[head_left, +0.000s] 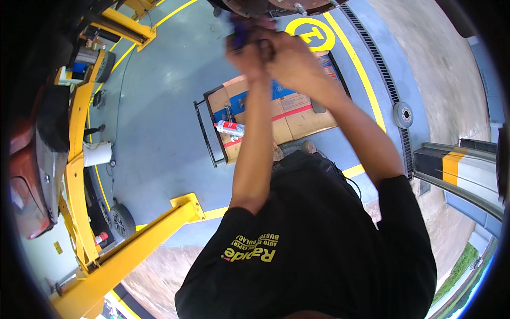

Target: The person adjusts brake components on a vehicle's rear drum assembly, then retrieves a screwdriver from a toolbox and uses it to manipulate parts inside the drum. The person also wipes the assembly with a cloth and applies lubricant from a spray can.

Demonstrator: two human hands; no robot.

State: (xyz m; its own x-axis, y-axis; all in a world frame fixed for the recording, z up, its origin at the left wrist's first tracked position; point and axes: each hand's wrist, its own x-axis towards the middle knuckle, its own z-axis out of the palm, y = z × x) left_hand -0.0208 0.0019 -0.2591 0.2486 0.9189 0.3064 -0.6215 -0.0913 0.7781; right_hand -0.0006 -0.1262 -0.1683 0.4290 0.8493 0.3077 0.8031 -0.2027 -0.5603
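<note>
My left hand and my right hand are raised close together below a dark vehicle part at the top edge. Both are blurred. Their fingers are closed around a small dark purple-blue thing, too smeared to name; I cannot tell whether it touches the part above. Below them on the floor lies flattened cardboard on a black metal frame, with a white-and-red spray can lying on it, partly behind my left forearm.
Yellow lift posts and arms fill the left, beside a red car, a tire and a white bucket. At right are a drain grate, a round metal disc and steel rails. My shoes stand at the cardboard's near edge.
</note>
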